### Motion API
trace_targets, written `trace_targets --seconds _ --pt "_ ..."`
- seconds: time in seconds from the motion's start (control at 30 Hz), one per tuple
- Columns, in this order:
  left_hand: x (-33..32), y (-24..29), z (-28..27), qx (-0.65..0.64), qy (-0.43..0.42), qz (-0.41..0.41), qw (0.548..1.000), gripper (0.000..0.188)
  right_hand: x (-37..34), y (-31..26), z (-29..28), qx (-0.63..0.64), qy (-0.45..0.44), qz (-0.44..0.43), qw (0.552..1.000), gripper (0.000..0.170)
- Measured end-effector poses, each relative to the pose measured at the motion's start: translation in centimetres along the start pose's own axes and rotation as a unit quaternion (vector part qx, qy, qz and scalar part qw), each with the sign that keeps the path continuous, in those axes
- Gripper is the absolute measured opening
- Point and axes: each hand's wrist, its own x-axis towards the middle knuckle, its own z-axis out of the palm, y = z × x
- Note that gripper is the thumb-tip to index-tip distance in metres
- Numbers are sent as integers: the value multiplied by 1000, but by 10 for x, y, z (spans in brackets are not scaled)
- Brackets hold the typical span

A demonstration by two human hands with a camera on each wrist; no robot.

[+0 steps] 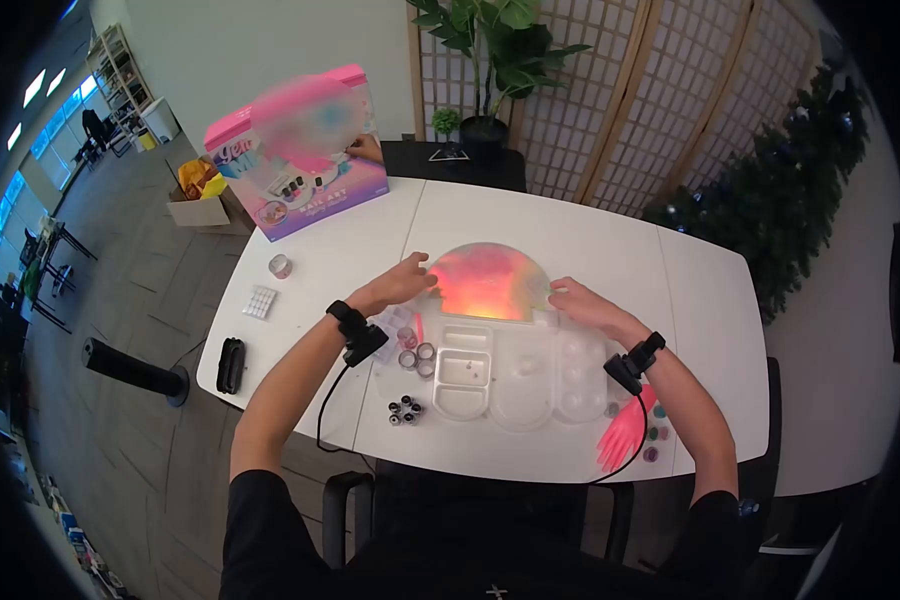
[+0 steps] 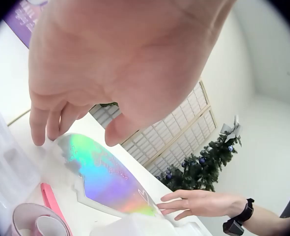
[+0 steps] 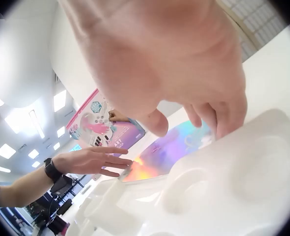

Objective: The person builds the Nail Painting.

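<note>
A rounded, shiny iridescent panel (image 1: 490,282) with a pale border lies on the table, glowing pink and orange in the head view. My left hand (image 1: 400,283) is at its left edge, fingers reaching down and thumb apart. At the opposite edge is my right hand (image 1: 582,304), its fingertips right at the rim in the right wrist view (image 3: 204,83). Fingers of both hands look mostly straight in the opposite wrist views. Just below the panel sits a white moulded plastic tray (image 1: 515,402) with several wells. Raised lettering and a heart mark the panel (image 2: 110,182).
Left of the tray are round clear containers (image 1: 408,359), a pink strip (image 2: 50,200) and a cluster of small bottles (image 1: 404,411). A pink hand shape (image 1: 622,440) and small pots (image 1: 653,434) lie right. A nail art box (image 1: 320,190) stands back left; a black case (image 1: 230,365) lies far left.
</note>
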Motion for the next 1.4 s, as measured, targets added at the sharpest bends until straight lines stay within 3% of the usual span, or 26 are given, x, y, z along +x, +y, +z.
trace_targets --seconds 0.07,0.27,0.37,0.47,0.67,0.77,0.97,1.17,1.4 --pt "-4 7 1 -37 -11 -13 999 83 -16 -18 -3 55 -4 41 998 64" --pt "7 13 7 -129 2 36 991 76 -15 13 -16 180 54 5 982 60" --pt "12 27 15 -109 58 57 991 59 -39 8 -23 198 90 -32 976 58" --pt "13 31 18 -15 39 112 993 38 -70 1 -23 216 104 -77 968 56" --pt "-14 53 27 119 55 209 969 23 -101 15 -12 100 143 -148 973 61" --pt "-24 54 27 102 48 214 970 23 -123 7 3 -98 225 -182 952 61" --pt "-35 58 19 111 17 219 969 24 -115 3 -7 -134 274 -197 932 54" --pt "-33 55 22 118 -3 230 966 21 -104 -3 -32 -121 162 -141 969 40" --pt "-30 54 24 110 -13 248 962 22 -91 11 -26 -148 125 -127 973 34"
